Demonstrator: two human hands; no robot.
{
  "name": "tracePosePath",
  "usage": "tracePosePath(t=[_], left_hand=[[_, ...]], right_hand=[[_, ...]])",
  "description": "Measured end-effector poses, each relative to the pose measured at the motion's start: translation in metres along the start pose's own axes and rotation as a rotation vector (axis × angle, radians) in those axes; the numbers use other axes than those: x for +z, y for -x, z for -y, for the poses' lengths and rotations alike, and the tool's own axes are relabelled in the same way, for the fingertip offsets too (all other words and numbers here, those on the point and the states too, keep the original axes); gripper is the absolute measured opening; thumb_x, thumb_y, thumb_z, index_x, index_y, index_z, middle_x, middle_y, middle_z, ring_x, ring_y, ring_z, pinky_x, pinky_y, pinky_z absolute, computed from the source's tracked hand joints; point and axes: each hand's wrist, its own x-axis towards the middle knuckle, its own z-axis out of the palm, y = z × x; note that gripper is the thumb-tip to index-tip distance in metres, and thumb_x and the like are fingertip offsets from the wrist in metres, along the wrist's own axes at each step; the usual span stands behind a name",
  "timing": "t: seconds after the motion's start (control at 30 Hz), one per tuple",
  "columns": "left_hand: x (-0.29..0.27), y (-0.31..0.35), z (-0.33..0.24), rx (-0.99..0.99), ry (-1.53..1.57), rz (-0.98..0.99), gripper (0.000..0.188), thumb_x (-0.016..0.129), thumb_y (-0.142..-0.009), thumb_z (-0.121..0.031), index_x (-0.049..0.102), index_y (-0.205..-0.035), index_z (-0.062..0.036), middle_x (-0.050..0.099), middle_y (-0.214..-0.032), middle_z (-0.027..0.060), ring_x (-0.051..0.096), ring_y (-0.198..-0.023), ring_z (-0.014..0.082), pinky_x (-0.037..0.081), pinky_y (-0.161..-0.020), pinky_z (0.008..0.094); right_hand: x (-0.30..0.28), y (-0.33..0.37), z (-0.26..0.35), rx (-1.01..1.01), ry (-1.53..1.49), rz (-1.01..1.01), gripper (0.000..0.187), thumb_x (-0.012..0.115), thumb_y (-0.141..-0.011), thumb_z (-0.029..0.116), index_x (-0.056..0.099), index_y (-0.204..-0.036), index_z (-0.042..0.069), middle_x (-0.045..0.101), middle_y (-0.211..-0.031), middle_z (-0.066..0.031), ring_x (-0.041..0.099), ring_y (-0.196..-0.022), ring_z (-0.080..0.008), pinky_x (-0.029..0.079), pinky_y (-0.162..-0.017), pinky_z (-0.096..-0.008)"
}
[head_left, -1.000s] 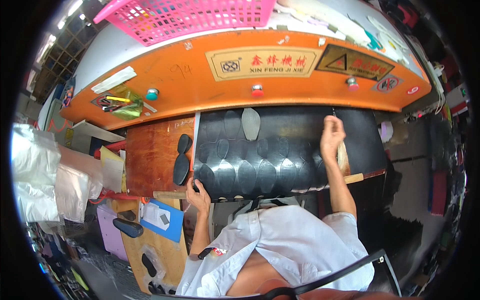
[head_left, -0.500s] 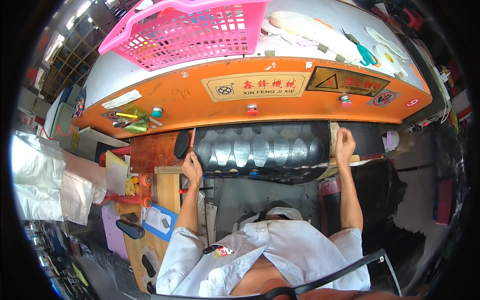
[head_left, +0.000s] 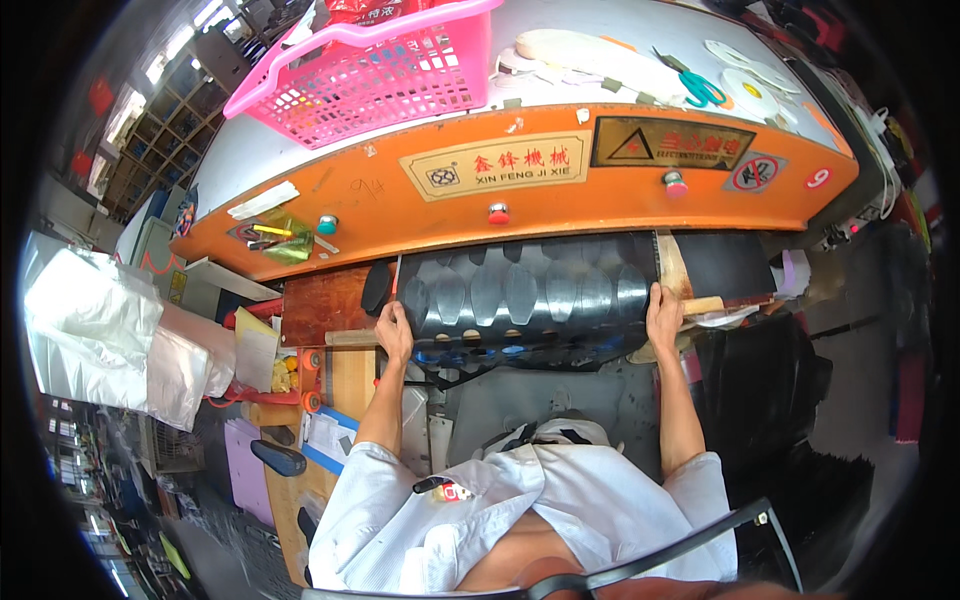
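Both Hands on the Black Sheet

The black sheet (head_left: 530, 285) lies at the centre, along the near side of the orange machine (head_left: 345, 215), sole-shaped outlines marking its shiny top and its near edge curving downward. Your left hand (head_left: 394, 332) pinches it at the near left corner, fingers curled; your right hand (head_left: 663, 318) closes on the near right corner, thumb and fingers together. Just left of the sheet, a black sole piece (head_left: 376, 288) sits on a red-brown board (head_left: 322, 308). To the right, a tan strip (head_left: 672, 265) borders the sheet, and a wooden stick (head_left: 702, 306) lies beside your right hand.

Across the machine's front run a green button (head_left: 327, 225), a red button (head_left: 498, 214) and a pink-red button (head_left: 675, 185), with a yellow-green pouch (head_left: 290, 245) at left. On the far white top stand a pink basket (head_left: 400, 90) at left and teal scissors (head_left: 704, 90) at right. At your near left, a dark sole (head_left: 278, 458) rests on a wooden table (head_left: 290, 500) beside a blue clipboard (head_left: 322, 460); clear plastic bags (head_left: 95, 330) hang farther left. Black material (head_left: 765, 385) is heaped at right.
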Motion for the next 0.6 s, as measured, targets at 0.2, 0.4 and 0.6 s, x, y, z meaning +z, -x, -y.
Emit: tracePosePath(t=[0.2,0.4,0.6], left_hand=[[-0.013,0.028,0.016,-0.007,0.022,0.032,0.043,0.061,-0.105,-0.035,0.074,-0.116,0.0034,0.076,-0.105,0.0273,0.073,-0.1,0.0426,0.054,-0.09,0.0482],[-0.051,0.093,0.026,-0.095,0.109,0.072,0.034,0.065,-0.1,-0.02,0.067,-0.126,0.0014,0.073,-0.106,0.0213,0.068,-0.1,0.0413,0.051,-0.094,0.0489],[-0.045,0.112,-0.042,0.374,-0.092,0.085,0.045,0.069,-0.091,-0.007,0.063,-0.135,0.0002,0.064,-0.134,0.0214,0.057,-0.129,0.0395,0.043,-0.113,0.0472]], right_hand=[[-0.002,0.03,-0.017,0.073,-0.001,0.038,0.047,0.053,-0.109,0.039,0.064,-0.087,-0.002,0.068,-0.085,-0.0287,0.061,-0.083,-0.0525,0.045,-0.081,-0.0576],[-0.037,0.085,-0.011,0.325,-0.124,0.046,0.037,0.065,-0.103,0.032,0.074,-0.106,-0.004,0.074,-0.087,-0.0206,0.073,-0.084,-0.0345,0.055,-0.078,-0.0452],[0.024,0.082,0.131,-0.161,-0.022,-0.039,0.058,0.083,-0.082,0.035,0.066,-0.124,-0.001,0.067,-0.122,-0.0203,0.058,-0.117,-0.0392,0.047,-0.103,-0.0493]])
